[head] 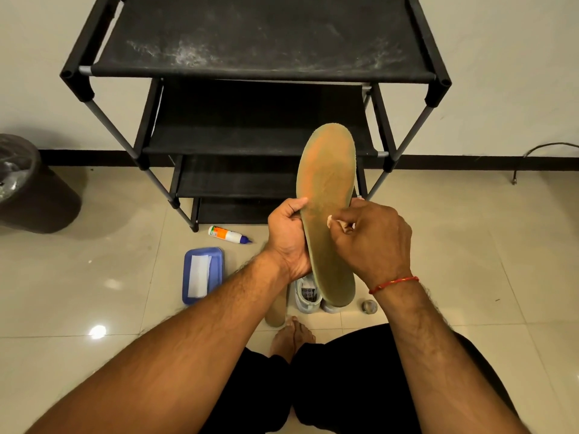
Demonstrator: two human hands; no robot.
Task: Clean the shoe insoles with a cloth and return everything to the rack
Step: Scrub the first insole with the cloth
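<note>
Glossy beige floor tiles underneath, pale wall with dark skirting beyond. At centre, left hand [288, 239] wrapped round the left edge of a worn tan insole [326, 189], thumb on its face; insole held upright, toe end up, heel end down. Right hand [376, 239] against the insole's right side, fingers curled, pinching a pale scrap [332, 221] onto the surface; too little shown to name it. Red thread [394, 281] round the right wrist.

Just below the hands, on the floor: pale shoes [305, 294], a second insole [275, 311] left of them, a small round object [369, 306] to their right, a bare foot [293, 336] nearer the body. Down and left of the left hand, a blue tray [216, 258] with a white sheet [199, 275] in it; just above that, a white bottle [230, 235] with an orange label, lying on its side. Beyond the hands, a black tiered rack [257, 51], top shelf dusty. Far left, a dark bin [28, 189].
</note>
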